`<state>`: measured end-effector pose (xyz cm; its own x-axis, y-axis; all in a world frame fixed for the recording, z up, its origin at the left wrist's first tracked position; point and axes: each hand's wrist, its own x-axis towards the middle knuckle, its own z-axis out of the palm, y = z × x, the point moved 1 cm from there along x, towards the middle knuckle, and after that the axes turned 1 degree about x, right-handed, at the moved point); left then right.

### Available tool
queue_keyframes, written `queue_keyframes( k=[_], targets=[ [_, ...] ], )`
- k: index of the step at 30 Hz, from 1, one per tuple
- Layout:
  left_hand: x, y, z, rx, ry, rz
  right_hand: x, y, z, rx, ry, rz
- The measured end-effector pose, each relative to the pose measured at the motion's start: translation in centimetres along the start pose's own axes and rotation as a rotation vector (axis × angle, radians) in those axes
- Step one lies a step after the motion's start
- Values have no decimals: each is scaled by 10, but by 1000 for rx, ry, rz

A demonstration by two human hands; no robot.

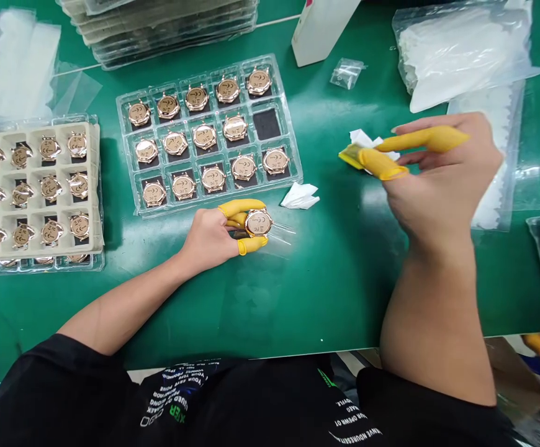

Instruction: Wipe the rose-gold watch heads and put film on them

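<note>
Green bench (326, 298) — trays (294, 146) of watch cases (203, 136) lie all around. Left hand (207, 239) is closed on one case (258, 223); right hand (437, 180) pinches white tissue (362, 138) — fingers in yellow cots (423, 139).

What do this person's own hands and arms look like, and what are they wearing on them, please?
The left hand and right hand both wear yellow rubber finger cots on some fingers. The left forearm and right forearm are bare, ending at the short sleeves of a black shirt with white printed lettering.
</note>
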<state>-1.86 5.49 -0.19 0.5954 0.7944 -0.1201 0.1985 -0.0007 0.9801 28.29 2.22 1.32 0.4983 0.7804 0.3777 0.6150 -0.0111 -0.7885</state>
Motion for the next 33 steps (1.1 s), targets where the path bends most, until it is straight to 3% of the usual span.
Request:
queue_keyframes(
  k=[3, 5, 11, 18, 23, 26, 30, 33],
  targets=[
    [0, 1, -1, 13, -5, 3, -8, -4, 4, 469, -21, 102],
    [0, 0, -1, 8, -2, 3, -14, -4, 10, 618, -104, 215],
    [1, -2, 0, -8, -10, 10, -24, -12, 20, 583, -371, 416],
    [0, -2, 0, -17, -4, 19, -26, -17, 26, 666, -303, 565],
    [0, -2, 0, -17, 1, 12, -36, -35, 30, 805, -408, 560],
    [0, -1, 1, -14, 31, 12, -52, -52, 35, 665, -496, 470],
    [-2, 0, 2, -11, 78, 27, -73, -67, 42, 279, -522, 48],
    [-3, -1, 2, -11, 89, 33, -85, -73, 48, 180, -548, -128]
  ],
)
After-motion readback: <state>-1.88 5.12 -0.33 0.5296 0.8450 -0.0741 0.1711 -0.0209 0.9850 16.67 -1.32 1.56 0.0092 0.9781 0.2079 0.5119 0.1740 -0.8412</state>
